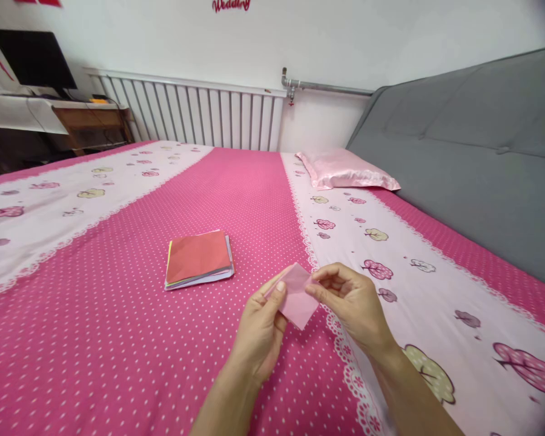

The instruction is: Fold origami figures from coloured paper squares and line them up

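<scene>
Both hands hold a small pale pink sheet of paper (297, 298) just above the bed. My left hand (261, 330) pinches its left edge between thumb and fingers. At the paper's upper right edge, my right hand (352, 303) grips with its fingertips. The paper looks folded, with a corner pointing down. A stack of coloured square papers (198, 258), a red sheet on top, lies flat on the bedspread to the left of my hands and a little farther away.
The bed is covered by a pink dotted bedspread (118, 315) with pale tree-print bands. A pink satin pillow (345, 171) lies by the grey padded headboard (472, 157). A white radiator (195, 115) lines the far wall; a desk with a dark screen (34, 57) stands at left.
</scene>
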`<act>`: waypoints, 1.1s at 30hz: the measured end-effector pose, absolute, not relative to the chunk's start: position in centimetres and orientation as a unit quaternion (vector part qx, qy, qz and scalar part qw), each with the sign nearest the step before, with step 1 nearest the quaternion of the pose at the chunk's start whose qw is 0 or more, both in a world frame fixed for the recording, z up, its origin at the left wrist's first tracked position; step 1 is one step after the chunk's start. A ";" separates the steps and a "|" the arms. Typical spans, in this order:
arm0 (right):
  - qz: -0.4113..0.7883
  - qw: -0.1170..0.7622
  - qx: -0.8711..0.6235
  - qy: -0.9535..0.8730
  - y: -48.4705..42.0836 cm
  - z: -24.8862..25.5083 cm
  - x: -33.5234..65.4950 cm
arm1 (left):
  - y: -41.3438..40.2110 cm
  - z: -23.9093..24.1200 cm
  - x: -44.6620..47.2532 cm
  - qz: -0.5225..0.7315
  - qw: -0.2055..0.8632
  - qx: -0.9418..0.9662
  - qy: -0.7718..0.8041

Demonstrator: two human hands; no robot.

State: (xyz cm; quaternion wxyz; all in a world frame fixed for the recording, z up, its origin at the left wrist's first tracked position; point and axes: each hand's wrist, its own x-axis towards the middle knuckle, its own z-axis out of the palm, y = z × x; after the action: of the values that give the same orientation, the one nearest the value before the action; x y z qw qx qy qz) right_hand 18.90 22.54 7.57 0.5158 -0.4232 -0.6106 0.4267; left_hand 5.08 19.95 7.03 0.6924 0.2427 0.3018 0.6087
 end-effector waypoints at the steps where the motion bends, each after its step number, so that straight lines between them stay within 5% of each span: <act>1: 0.433 0.529 -0.421 -0.596 22.6 7.6 18.9 | 20.0 6.9 5.0 0.606 0.685 0.255 0.314; 9: 0.441 0.562 -0.435 -0.548 22.9 7.8 19.3 | 20.4 6.2 4.3 0.572 0.569 0.407 0.429; 17: 0.575 0.445 -0.424 -0.540 22.4 8.7 19.5 | 20.4 5.9 4.2 0.573 0.550 0.439 0.420; 33: 0.541 0.447 -0.459 -0.544 22.7 8.7 20.2 | 20.6 6.1 4.1 0.548 0.630 0.416 0.361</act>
State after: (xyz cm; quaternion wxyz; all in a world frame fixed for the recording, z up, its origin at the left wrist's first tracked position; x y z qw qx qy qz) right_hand 20.16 22.67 8.66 0.4474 -0.4591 -0.5440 0.5414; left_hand 4.11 20.59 6.14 0.6300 0.4159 0.3608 0.5477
